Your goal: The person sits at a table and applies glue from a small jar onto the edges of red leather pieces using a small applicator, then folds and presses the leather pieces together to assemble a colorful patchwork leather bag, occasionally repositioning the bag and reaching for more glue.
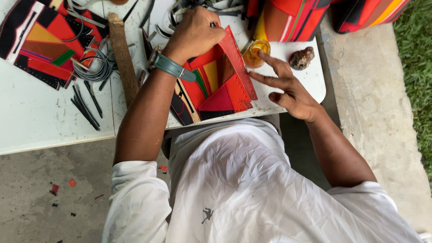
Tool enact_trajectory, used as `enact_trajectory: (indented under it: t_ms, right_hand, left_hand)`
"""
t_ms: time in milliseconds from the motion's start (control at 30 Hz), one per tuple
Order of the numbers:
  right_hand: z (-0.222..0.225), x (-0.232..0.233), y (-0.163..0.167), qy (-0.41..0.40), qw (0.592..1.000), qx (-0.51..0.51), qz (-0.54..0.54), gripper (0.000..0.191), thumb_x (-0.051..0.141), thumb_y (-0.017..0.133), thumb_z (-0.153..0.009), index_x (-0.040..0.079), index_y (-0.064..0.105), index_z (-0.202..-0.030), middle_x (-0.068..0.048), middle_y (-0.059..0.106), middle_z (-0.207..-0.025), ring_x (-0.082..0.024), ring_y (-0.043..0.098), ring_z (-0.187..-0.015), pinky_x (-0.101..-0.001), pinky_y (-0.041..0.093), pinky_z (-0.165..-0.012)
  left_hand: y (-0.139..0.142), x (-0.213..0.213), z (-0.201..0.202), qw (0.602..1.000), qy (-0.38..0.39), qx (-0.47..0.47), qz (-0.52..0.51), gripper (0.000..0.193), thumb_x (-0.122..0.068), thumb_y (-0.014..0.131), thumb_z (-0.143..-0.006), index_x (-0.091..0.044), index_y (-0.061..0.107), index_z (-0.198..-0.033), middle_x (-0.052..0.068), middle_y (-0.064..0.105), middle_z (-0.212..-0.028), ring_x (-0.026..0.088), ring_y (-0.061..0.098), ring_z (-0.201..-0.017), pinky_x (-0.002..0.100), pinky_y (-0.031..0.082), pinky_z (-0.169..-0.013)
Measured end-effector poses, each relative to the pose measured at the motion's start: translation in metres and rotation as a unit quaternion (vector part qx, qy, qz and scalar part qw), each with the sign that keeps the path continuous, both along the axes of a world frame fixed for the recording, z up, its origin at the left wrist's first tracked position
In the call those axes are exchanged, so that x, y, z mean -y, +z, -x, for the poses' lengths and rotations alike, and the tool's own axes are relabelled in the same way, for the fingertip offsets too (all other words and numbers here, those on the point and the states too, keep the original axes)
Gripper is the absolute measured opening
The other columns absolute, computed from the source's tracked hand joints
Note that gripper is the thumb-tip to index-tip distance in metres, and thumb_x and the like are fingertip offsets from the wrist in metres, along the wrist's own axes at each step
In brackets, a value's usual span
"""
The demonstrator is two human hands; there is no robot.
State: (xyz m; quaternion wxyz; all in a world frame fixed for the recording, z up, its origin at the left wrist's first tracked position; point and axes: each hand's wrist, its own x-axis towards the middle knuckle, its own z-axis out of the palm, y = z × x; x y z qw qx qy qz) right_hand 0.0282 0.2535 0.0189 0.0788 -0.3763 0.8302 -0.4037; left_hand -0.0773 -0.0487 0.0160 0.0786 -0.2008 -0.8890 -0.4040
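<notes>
Starting at the table's (40,126) left end, I'm seeing a second patchwork panel (38,40) lying flat at the far-left corner, with a coil of grey cord (96,67) and loose black strips (85,105) nearer the front edge. Those strips are sitting close to the forearm's sweep, so I'm judging they could get brushed off onto the floor.

Moving along, a rough wooden stick (122,56) is lying just beside the left arm. The left hand (193,33) is closed down on the top of the red patchwork leather piece (218,85), fingers curled around something small I can't make out. That piece is overhanging the front edge, so any slack in the grip could be letting it slide toward the lap.

The right hand (285,85) is hovering spread and empty, fingertips nearly at the small glass of amber liquid (255,51). A careless nudge there could be tipping it onto the leather. A brown stone (301,57) is resting near the right edge.
</notes>
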Motion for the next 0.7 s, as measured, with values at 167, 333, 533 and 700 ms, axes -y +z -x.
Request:
enact_trajectory:
  t_ms: [167, 333, 533, 700]
  right_hand:
    - [-0.002, 0.002, -0.011, -0.017, 0.998, -0.023, -0.048, 0.076, 0.029, 0.056, -0.081, 0.017, 0.051, -0.156, -0.022, 0.013, -0.175, -0.043, 0.022, -0.157, -0.0546, 0.013, -0.128]
    - [-0.019, -0.005, -0.01, -0.032, 0.987, -0.125, -0.098, 0.076, 0.027, 0.057, -0.073, 0.026, 0.059, -0.149, -0.017, 0.015, -0.176, -0.043, 0.028, -0.156, -0.0553, 0.018, -0.128]
    - [-0.008, 0.009, -0.01, -0.069, 0.959, -0.2, -0.186, 0.08, 0.029, 0.059, -0.072, 0.027, 0.059, -0.152, -0.019, 0.016, -0.173, -0.047, 0.03, -0.149, -0.0625, 0.025, -0.116]
    - [-0.025, 0.002, -0.011, -0.083, 0.924, -0.271, -0.257, 0.071, 0.032, 0.063, -0.077, 0.03, 0.062, -0.148, -0.014, 0.023, -0.171, -0.044, 0.036, -0.145, -0.0588, 0.031, -0.11]
  left_hand:
    - [-0.004, 0.002, 0.003, 1.0, -0.011, -0.025, -0.002, 0.022, -0.018, 0.068, -0.079, 0.002, 0.075, -0.084, 0.023, 0.066, -0.066, 0.033, 0.07, -0.059, 0.041, 0.056, -0.061]
    - [-0.006, 0.007, 0.005, 0.999, 0.004, -0.03, 0.029, 0.024, -0.019, 0.068, -0.083, 0.005, 0.073, -0.083, 0.026, 0.064, -0.068, 0.037, 0.067, -0.061, 0.043, 0.055, -0.064]
    - [-0.01, 0.001, 0.007, 1.0, -0.007, 0.004, 0.012, 0.023, -0.021, 0.068, -0.078, -0.001, 0.077, -0.085, 0.022, 0.067, -0.063, 0.032, 0.07, -0.059, 0.04, 0.056, -0.062]
    - [-0.014, 0.008, 0.011, 1.0, -0.012, -0.02, 0.001, 0.023, -0.02, 0.069, -0.082, 0.003, 0.073, -0.083, 0.021, 0.062, -0.063, 0.027, 0.065, -0.055, 0.04, 0.052, -0.058]
